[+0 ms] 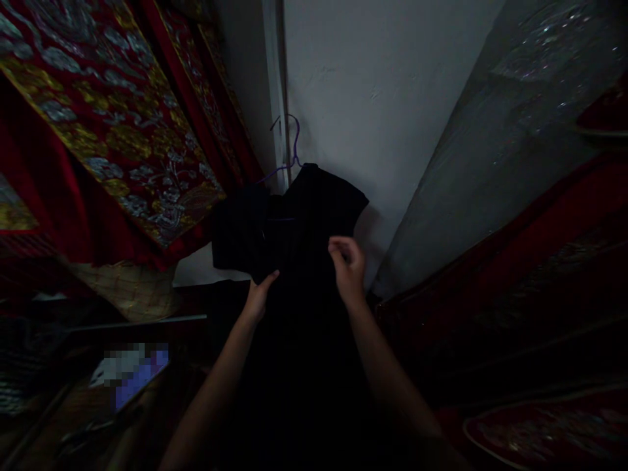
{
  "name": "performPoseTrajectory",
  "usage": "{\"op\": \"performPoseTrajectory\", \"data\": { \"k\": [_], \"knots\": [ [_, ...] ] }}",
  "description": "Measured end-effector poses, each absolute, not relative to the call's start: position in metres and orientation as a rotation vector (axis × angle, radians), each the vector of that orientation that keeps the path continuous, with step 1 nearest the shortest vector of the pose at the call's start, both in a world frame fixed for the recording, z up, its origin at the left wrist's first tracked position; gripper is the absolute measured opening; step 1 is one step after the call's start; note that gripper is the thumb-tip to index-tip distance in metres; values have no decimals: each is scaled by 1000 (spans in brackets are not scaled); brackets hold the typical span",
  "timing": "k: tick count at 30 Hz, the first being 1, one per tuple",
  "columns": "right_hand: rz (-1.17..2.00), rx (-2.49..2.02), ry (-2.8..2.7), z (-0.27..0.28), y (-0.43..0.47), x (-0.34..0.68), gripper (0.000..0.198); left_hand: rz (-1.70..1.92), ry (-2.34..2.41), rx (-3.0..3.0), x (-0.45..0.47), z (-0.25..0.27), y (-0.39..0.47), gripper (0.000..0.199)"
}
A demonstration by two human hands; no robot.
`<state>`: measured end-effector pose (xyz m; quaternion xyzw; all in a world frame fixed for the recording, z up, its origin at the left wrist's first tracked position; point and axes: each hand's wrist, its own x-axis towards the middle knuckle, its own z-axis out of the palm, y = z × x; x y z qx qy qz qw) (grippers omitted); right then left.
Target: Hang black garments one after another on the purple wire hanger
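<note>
A black short-sleeved garment (318,203) hangs from a thin purple hanger (296,140) against the wall. My left hand (261,292) grips the front of the garment, with the thumb lying over the cloth. My right hand (349,261) is raised at the other side of the garment's front. Its thumb and fingertips are curled together in a pinch, and whatever may be between them is too small and dark to make out. The lower part of the garment is lost in shadow.
Red embroidered cloth (161,150) with gold and silver patterns hangs on the left. At right, a shiny translucent sheet (456,150) hangs near more red cloth (540,235). A blurred white and purple item (140,376) lies low on the left. Behind the hanger is a pale wall (377,85).
</note>
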<state>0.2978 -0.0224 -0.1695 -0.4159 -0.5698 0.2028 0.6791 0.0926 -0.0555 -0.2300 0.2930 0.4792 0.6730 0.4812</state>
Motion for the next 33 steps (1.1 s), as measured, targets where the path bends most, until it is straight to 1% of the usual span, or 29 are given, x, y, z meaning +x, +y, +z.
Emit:
{"op": "performPoseTrajectory", "data": {
  "k": [2, 3, 5, 8, 13, 16, 18, 19, 21, 24, 26, 28, 30, 33],
  "knots": [
    [908, -980, -1319, -208, -39, 270, 35, 1613, 1170, 715, 100, -232, -60, 46],
    [1076, -988, -1396, -222, -45, 258, 41, 1599, 1168, 723, 103, -233, -62, 46],
    [1209, -988, -1478, -238, -50, 244, 49, 1581, 1163, 736, 107, -235, -65, 45],
    [1171, -962, -1536, -239, -48, 242, 51, 1568, 1162, 745, 112, -237, -65, 44],
    [1194, -957, -1499, -231, -43, 252, 43, 1599, 1211, 776, 112, -239, -59, 45],
    [1182, -981, -1448, -231, -43, 255, 36, 1787, 1335, 760, 100, -242, -61, 57],
    [1171, -1000, -1415, -232, -43, 256, 33, 1977, 1477, 766, 92, -247, -68, 69],
    [1170, -1009, -1405, -232, -43, 255, 32, 2063, 1562, 825, 90, -250, -72, 71],
    [1176, -1022, -1398, -233, -44, 252, 31, 2097, 1660, 1108, 95, -257, -79, 63],
    [1195, -1019, -1426, -233, -46, 244, 32, 1772, 1499, 1562, 114, -269, -80, 38],
    [1213, -1012, -1450, -232, -48, 239, 32, 1608, 1386, 1639, 126, -275, -74, 22],
    [1238, -1001, -1462, -230, -49, 237, 32, 1575, 1368, 1636, 132, -276, -68, 9],
    [1267, -989, -1464, -228, -50, 239, 30, 1571, 1368, 1623, 133, -274, -65, 7],
    [1375, -978, -1395, -221, -48, 244, 29, 1558, 1365, 1616, 131, -270, -66, 14]
  ]
}}
